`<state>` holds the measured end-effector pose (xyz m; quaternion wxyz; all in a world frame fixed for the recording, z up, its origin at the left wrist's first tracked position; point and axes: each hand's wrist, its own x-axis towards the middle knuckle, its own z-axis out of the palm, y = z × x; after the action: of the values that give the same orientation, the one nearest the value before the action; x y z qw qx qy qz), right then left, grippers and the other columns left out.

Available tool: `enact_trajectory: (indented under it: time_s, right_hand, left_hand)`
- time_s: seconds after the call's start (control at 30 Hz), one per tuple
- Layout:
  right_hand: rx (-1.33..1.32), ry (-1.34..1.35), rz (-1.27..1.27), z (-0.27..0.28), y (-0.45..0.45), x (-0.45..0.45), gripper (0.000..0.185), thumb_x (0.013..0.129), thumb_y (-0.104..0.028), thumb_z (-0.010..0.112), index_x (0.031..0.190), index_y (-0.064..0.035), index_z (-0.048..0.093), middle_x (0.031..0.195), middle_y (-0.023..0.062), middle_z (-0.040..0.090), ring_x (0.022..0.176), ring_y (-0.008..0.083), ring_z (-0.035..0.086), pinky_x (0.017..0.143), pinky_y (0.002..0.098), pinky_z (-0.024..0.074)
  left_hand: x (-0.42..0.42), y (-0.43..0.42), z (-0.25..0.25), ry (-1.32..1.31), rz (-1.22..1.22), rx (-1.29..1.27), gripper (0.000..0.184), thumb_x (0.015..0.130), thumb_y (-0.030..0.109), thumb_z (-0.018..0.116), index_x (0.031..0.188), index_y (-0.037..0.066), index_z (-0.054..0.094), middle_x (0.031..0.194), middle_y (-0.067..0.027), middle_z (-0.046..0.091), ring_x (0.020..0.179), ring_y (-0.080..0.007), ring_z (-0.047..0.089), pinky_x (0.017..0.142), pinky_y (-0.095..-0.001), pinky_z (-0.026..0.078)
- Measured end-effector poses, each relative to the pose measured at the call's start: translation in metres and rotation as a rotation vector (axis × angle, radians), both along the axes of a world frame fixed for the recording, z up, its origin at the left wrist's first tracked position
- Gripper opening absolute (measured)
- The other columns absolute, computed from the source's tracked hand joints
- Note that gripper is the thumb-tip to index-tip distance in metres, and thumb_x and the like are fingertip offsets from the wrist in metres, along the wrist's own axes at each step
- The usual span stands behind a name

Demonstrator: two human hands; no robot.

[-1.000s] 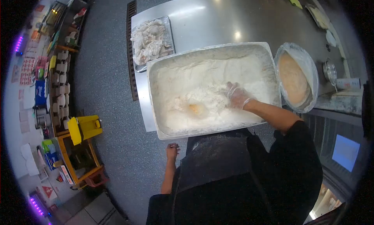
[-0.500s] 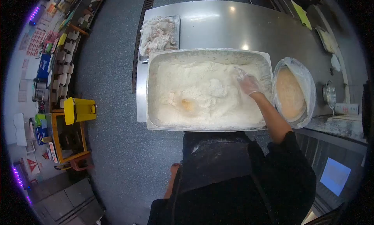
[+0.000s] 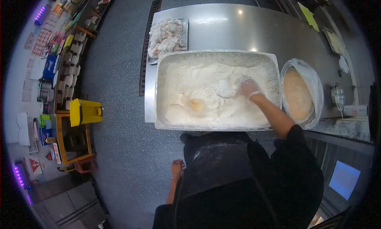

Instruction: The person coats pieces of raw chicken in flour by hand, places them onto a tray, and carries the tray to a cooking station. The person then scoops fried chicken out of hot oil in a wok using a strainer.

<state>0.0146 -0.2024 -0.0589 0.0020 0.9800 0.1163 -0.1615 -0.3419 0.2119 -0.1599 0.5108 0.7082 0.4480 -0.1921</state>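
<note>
A deep metal tub holds a bed of pale flour. In its right part is my right hand, in a clear plastic glove, palm down, with its fingertips sunk in the flour and hidden. Just left of those fingers lies a flour-coated lump. An orange-brown wet patch marks the flour further left, beside a smaller coated piece. Low at my side, away from the tub, hangs my left hand with its fingers curled; a small whitish bit shows at them.
A tray piled with flour-coated pieces stands behind the tub on the steel table. Against the tub's right side is a plastic-lined container of tan contents. A metal bowl sits further right; a yellow bin is across the floor.
My right hand has moved down and slightly left, pushing its fingers into the flour near the coated lump. My left hand has come further into view. The whole view has shifted slightly.
</note>
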Motion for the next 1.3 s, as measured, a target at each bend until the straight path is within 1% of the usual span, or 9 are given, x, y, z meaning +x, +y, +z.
enact_trajectory:
  time_s: [0.07, 0.13, 0.37, 0.43, 0.6, 0.8, 0.87, 1.07, 1.3]
  right_hand:
    - [-0.029, 0.100, 0.037, -0.002, -0.025, 0.001, 0.036, 0.081, -0.029, 0.050, 0.109, -0.0091, 0.058, 0.110, 0.0147, 0.057, 0.101, 0.0280, 0.055, 0.093, 0.0363, 0.0393]
    - [0.343, -0.522, 0.087, 0.009, -0.040, -0.011, 0.027, 0.074, -0.015, 0.048, 0.094, -0.0035, 0.061, 0.078, 0.0168, 0.062, 0.077, 0.0328, 0.058, 0.073, 0.0436, 0.0453]
    - [0.054, -0.389, -0.045, 0.022, -0.028, -0.021, 0.026, 0.073, -0.015, 0.047, 0.091, -0.0036, 0.063, 0.085, 0.0209, 0.061, 0.086, 0.0330, 0.058, 0.078, 0.0434, 0.0441]
    - [0.281, -0.335, -0.505, 0.097, 0.030, -0.041, 0.025, 0.076, -0.016, 0.046, 0.093, -0.0062, 0.063, 0.089, 0.0192, 0.062, 0.091, 0.0323, 0.058, 0.080, 0.0419, 0.0442]
    - [0.269, -0.306, -0.468, 0.019, 0.021, -0.032, 0.026, 0.080, -0.024, 0.047, 0.093, -0.0066, 0.061, 0.099, 0.0191, 0.060, 0.093, 0.0335, 0.057, 0.082, 0.0398, 0.0440]
    - [-0.035, -0.084, -0.461, -0.038, 0.044, -0.032, 0.025, 0.076, -0.022, 0.052, 0.093, -0.0086, 0.064, 0.089, 0.0175, 0.063, 0.090, 0.0304, 0.060, 0.080, 0.0377, 0.0466]
    - [-0.129, -0.085, -0.461, -0.044, 0.050, -0.027, 0.025, 0.076, -0.022, 0.053, 0.093, -0.0077, 0.064, 0.089, 0.0178, 0.063, 0.090, 0.0299, 0.060, 0.080, 0.0375, 0.0465]
    - [-0.471, -0.079, -0.093, -0.036, 0.058, -0.036, 0.032, 0.072, -0.027, 0.060, 0.096, -0.0055, 0.061, 0.092, 0.0168, 0.062, 0.088, 0.0292, 0.060, 0.078, 0.0375, 0.0466]
    - [0.263, -0.099, -0.777, -0.024, 0.078, -0.009, 0.051, 0.076, -0.040, 0.055, 0.109, -0.0022, 0.056, 0.116, 0.0199, 0.053, 0.110, 0.0305, 0.050, 0.092, 0.0354, 0.0383]
  left_hand:
    - [-0.018, 0.018, -0.015, -0.005, -0.014, -0.015, 0.018, 0.079, 0.013, 0.058, 0.090, 0.000, 0.056, 0.076, -0.0099, 0.061, 0.062, -0.0181, 0.059, 0.054, -0.0310, 0.049]
    - [-0.048, 0.047, -0.050, -0.004, -0.027, -0.034, 0.020, 0.077, 0.016, 0.060, 0.089, 0.000, 0.058, 0.077, -0.0106, 0.062, 0.065, -0.0192, 0.060, 0.057, -0.0316, 0.049]
    - [-0.118, 0.168, -0.165, 0.077, -0.300, 0.186, 0.026, 0.070, 0.025, 0.066, 0.083, 0.003, 0.066, 0.079, -0.0121, 0.065, 0.074, -0.0231, 0.062, 0.067, -0.0347, 0.049]
    - [-0.113, 0.212, -0.160, 0.073, -0.399, 0.170, 0.024, 0.070, 0.025, 0.065, 0.082, 0.004, 0.066, 0.079, -0.0116, 0.065, 0.075, -0.0234, 0.062, 0.067, -0.0351, 0.049]
    - [-0.124, 0.301, -0.127, -0.058, -0.297, 0.325, 0.025, 0.072, 0.029, 0.063, 0.079, 0.005, 0.067, 0.077, -0.0106, 0.066, 0.074, -0.0230, 0.062, 0.066, -0.0350, 0.048]
    - [-0.138, 0.403, -0.110, -0.085, -0.114, -0.274, 0.029, 0.073, 0.033, 0.058, 0.076, 0.005, 0.065, 0.073, -0.0076, 0.065, 0.069, -0.0217, 0.062, 0.062, -0.0380, 0.048]
    - [-0.124, 0.405, -0.091, 0.046, -1.336, 0.656, 0.024, 0.075, 0.032, 0.057, 0.077, 0.008, 0.063, 0.073, -0.0072, 0.063, 0.068, -0.0253, 0.061, 0.062, -0.0401, 0.047]
    - [-0.079, 0.445, -0.118, -0.223, -1.474, 0.355, 0.021, 0.075, 0.032, 0.054, 0.074, 0.012, 0.061, 0.070, -0.0100, 0.059, 0.066, -0.0336, 0.056, 0.059, -0.0430, 0.043]
    - [0.043, 0.452, -0.129, -0.064, -0.531, 0.106, 0.012, 0.078, 0.019, 0.054, 0.079, 0.007, 0.058, 0.067, -0.0083, 0.056, 0.061, -0.0237, 0.056, 0.055, -0.0364, 0.045]
